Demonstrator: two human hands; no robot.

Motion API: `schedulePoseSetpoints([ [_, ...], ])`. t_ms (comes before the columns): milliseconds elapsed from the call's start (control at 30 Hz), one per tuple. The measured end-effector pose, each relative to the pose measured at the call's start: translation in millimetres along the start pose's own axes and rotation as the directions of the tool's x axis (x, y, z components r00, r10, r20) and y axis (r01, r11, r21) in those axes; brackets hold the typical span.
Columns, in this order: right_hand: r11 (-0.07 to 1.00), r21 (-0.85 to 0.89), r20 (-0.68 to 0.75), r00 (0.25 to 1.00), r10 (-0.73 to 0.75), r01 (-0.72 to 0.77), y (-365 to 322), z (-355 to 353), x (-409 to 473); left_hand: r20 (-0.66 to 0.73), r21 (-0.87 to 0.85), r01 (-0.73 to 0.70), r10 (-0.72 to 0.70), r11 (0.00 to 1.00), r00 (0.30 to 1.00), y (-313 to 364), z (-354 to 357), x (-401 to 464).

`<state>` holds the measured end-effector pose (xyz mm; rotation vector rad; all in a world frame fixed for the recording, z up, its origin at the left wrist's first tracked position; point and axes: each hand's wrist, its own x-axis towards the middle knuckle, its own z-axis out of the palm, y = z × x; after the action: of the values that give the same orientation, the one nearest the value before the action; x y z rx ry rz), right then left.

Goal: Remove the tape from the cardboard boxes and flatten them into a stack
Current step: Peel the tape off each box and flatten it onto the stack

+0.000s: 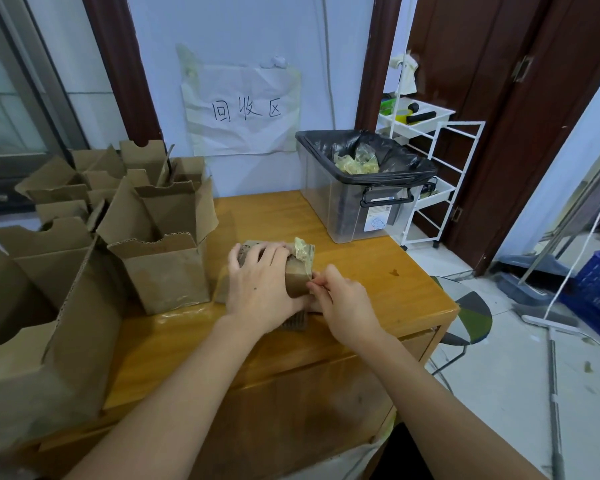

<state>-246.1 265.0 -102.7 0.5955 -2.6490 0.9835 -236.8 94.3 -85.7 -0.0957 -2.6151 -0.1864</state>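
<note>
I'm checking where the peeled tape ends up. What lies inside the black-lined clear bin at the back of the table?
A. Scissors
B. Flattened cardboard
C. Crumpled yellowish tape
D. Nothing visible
C: crumpled yellowish tape lies in a heap on the black liner inside the bin.

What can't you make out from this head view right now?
- Top of the small box: covered by the left hand.
- Tape end at the right hand: hidden by its fingertips.
- Bin depth: black liner blocks it.
- Nearest open box: cut off by the left edge.
</note>
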Motion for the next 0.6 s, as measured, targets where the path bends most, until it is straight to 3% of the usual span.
schedulePoseSetpoints([
  [267, 0.996, 0.028, 0.05, 0.995, -0.082, 0.081, 10, -7, -3, 0.02, -0.041, -0.013, 0.014, 0.999, 1.0, 0, 11, -4],
  [467, 0.967, 0.041, -0.103, 0.963, -0.248, 0.253, 13, -12, 1, 0.09, -0.115, -0.021, 0.031, 0.993, 0.995, -17, 8, -4],
  [600, 0.892, -0.088, -0.128, 0.883, -0.452, 0.444, 3, -9, 11, 0.119, -0.253, -0.026, 0.058, 0.967, 0.991, -29, 7, -5],
])
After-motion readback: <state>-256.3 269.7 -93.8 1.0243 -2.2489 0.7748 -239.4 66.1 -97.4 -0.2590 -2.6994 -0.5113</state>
